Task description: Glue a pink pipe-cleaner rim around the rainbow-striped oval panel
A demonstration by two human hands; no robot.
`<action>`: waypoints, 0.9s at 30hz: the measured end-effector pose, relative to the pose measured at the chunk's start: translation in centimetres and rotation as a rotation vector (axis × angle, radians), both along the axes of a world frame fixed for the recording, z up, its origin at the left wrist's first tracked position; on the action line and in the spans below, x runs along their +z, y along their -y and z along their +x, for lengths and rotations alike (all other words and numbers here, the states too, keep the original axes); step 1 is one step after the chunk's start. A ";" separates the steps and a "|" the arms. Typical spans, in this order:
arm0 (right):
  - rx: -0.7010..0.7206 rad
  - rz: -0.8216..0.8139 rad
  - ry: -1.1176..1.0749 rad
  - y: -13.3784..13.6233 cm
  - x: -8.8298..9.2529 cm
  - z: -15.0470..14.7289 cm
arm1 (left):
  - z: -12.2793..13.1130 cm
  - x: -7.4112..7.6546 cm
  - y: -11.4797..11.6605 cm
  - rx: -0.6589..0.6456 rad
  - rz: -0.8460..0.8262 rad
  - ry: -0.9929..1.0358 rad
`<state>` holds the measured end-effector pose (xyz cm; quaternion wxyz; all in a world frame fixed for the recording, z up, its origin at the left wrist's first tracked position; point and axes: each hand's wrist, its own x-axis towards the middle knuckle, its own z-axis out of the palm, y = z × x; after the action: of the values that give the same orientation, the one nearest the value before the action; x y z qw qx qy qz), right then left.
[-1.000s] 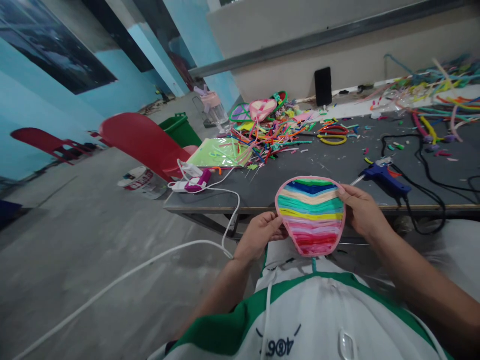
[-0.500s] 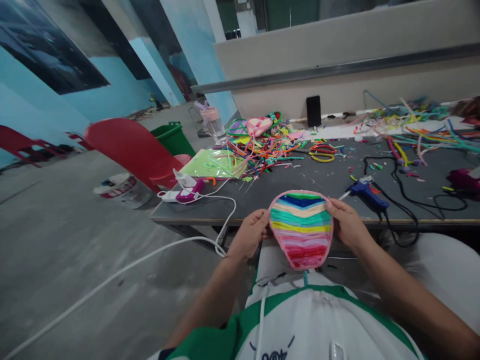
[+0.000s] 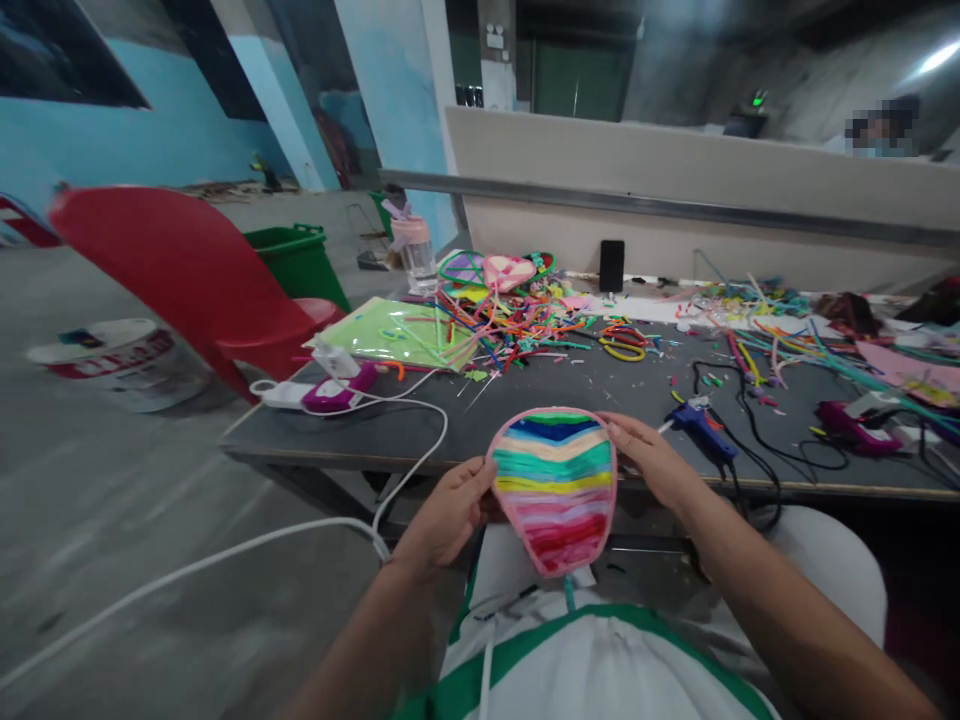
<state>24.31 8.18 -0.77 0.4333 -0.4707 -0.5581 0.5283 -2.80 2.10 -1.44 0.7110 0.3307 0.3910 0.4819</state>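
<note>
A rounded, pink-edged piece made of rainbow-striped pipe cleaners is held upright in front of my chest, at the near edge of the grey table. My left hand pinches its left rim with the fingers closed on it. My right hand grips its upper right rim, thumb on the front. A short teal stem pokes out below the piece.
A blue glue gun with black cable lies right of my right hand. Loose pipe cleaners pile up mid-table, a black phone leans on the wall, a purple-white device and white cable lie left. A red chair, green bin and bucket stand left.
The camera tilted up and swung left, so the piece and both hands sit lower and further left in view. Both hands keep the same hold on the striped piece.
</note>
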 end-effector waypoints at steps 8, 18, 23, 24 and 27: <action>-0.211 0.130 0.673 -15.5 3.7 3.4 | -2.2 0.2 0.2 0.140 -0.052 0.069; -0.221 0.082 1.148 -24.2 1.6 3.5 | -4.7 0.6 0.0 0.346 0.020 0.120; -0.233 0.093 1.105 -25.1 2.1 4.3 | -5.3 -0.3 -0.1 0.369 0.023 0.134; -0.239 0.094 1.074 -25.0 2.2 4.4 | -5.3 -0.4 -0.1 0.366 0.018 0.131; -0.240 0.095 0.943 -24.4 2.8 4.4 | -5.3 -0.5 -0.1 0.365 0.017 0.128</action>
<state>28.69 32.58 2.00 0.2122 -0.6996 -0.6588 0.1777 -8.14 2.22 -1.93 0.6326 0.2290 0.3943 0.6260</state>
